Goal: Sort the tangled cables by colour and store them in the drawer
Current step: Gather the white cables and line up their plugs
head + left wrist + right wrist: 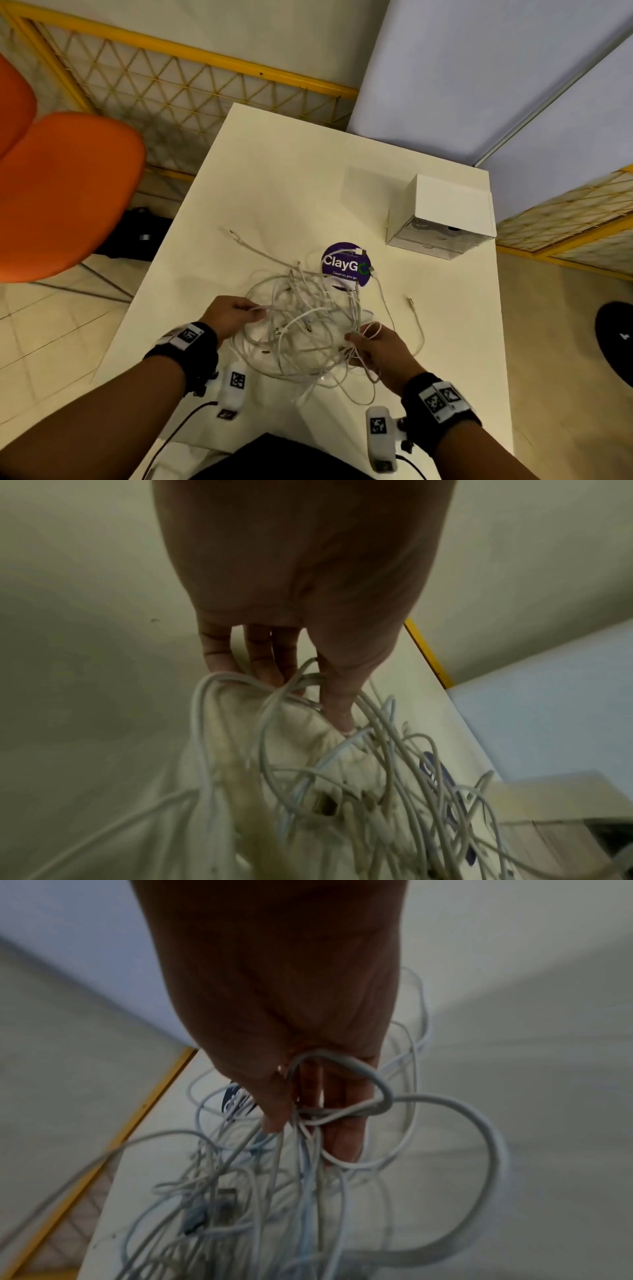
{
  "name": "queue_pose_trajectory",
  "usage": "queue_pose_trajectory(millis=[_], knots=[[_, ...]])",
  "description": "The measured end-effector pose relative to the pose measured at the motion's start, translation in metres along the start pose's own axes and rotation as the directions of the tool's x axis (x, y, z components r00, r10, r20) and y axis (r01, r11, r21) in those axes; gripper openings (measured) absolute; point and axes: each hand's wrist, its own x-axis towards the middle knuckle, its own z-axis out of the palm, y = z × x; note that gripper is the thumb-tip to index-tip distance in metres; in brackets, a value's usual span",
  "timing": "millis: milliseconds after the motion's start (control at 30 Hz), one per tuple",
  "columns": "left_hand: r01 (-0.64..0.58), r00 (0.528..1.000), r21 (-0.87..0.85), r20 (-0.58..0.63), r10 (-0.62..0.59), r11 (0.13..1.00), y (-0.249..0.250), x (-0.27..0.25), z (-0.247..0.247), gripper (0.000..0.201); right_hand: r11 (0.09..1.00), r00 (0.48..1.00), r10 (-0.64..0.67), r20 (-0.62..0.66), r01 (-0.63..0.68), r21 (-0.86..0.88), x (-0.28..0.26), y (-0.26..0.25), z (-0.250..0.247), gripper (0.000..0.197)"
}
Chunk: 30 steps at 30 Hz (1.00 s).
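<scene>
A tangle of white cables (pixel 305 325) is held between both hands over the near half of the white table (pixel 291 192). My left hand (pixel 236 313) pinches strands at the tangle's left side; its fingers (pixel 270 666) curl round cable loops (pixel 246 723). On the tangle's right side my right hand (pixel 368 346) grips a bunch of strands, with loops (pixel 342 1107) wrapped over its fingers (pixel 342 1134). Loose cable ends trail across the table to the left (pixel 239 240) and right (pixel 416 318). A small white drawer unit (pixel 445 216) with clear drawer fronts stands at the table's right edge.
A round purple sticker (pixel 346 263) lies on the table just behind the tangle. An orange chair (pixel 58 192) stands left of the table. A yellow mesh fence (pixel 191 89) runs behind, and a pale blue partition (pixel 479 78) rises at the back right.
</scene>
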Motion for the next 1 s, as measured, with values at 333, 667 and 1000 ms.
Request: queue_pose_trajectory(millis=[333, 667, 1000], knots=[[-0.082, 0.995, 0.249, -0.037, 0.094, 0.965, -0.027, 0.014, -0.004, 0.017, 0.795, 0.965, 0.233, 0.118, -0.119, -0.595, 0.017, -0.062, -0.021, 0.057], [-0.191, 0.975, 0.363, -0.041, 0.22, 0.912, -0.028, -0.003, -0.01, 0.046, 0.662, 0.884, -0.044, -0.465, -0.322, -0.676, 0.086, -0.058, -0.056, 0.054], [-0.273, 0.912, 0.258, -0.236, 0.334, 0.927, 0.019, -0.018, -0.021, 0.026, 0.519, 0.913, -0.146, -0.38, -0.257, -0.815, 0.085, -0.025, -0.047, 0.032]])
